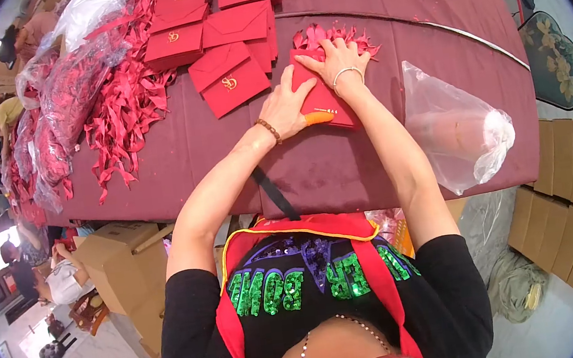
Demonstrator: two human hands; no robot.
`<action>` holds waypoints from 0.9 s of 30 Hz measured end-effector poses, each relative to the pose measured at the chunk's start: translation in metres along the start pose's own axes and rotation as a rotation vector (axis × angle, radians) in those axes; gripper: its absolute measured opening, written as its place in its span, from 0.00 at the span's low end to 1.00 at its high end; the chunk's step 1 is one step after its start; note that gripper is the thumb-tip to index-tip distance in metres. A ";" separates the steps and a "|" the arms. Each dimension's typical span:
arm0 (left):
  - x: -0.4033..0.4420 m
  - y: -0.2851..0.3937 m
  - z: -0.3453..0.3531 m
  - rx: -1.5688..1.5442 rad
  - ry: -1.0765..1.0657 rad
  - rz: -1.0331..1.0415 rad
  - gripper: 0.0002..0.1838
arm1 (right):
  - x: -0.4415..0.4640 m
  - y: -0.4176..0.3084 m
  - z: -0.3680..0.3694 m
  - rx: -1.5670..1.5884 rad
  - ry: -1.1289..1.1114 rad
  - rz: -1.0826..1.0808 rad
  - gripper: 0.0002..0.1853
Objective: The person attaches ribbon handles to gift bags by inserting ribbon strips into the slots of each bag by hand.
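Note:
A stack of red envelopes [337, 106] with small pale printing lies on the table under both hands; red ribbons [312, 35] stick out at its far end. My left hand [285, 112], wearing a brown bead bracelet, is closed around the stack's left edge, with an orange cover on its thumb. My right hand [340, 65], with a pale bracelet, lies on the far part of the stack, its fingers spread. Just left of the hands rests a red envelope with a gold emblem [229, 82]. How many envelopes are in the stack is hidden.
More red envelope stacks [174, 41] stand at the far edge. Loose red ribbons [123, 117] and plastic-wrapped bundles [56, 139] cover the left. A clear plastic bag [448, 127] lies at right on the dark red tablecloth [458, 36]. Cardboard boxes [558, 231] stand beyond; other people sit at left.

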State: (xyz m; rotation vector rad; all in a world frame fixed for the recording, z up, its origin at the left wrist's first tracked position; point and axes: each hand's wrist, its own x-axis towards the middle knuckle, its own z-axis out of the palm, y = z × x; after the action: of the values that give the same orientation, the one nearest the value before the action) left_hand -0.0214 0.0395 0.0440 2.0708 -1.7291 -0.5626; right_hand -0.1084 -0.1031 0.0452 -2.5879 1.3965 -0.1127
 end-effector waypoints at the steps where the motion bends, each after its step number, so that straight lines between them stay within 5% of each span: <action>1: 0.001 -0.002 -0.001 0.023 -0.003 0.024 0.44 | 0.000 0.000 0.000 0.002 -0.003 0.004 0.39; 11: 0.006 -0.031 0.016 0.107 0.045 0.314 0.49 | 0.005 0.001 0.005 0.010 0.004 0.024 0.38; 19: 0.005 -0.014 0.002 0.223 -0.042 0.208 0.49 | 0.002 0.000 0.007 0.086 0.003 0.000 0.40; 24: 0.004 -0.001 -0.008 0.179 -0.119 0.113 0.49 | -0.013 0.034 -0.009 0.396 0.517 -0.080 0.40; 27: 0.005 0.002 -0.011 0.131 -0.169 0.052 0.51 | -0.064 0.052 -0.006 0.620 0.455 0.116 0.40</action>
State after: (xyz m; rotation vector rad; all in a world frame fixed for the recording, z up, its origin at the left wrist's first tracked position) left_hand -0.0163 0.0351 0.0537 2.1123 -1.9568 -0.6404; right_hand -0.1875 -0.0780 0.0418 -2.0239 1.3506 -0.9952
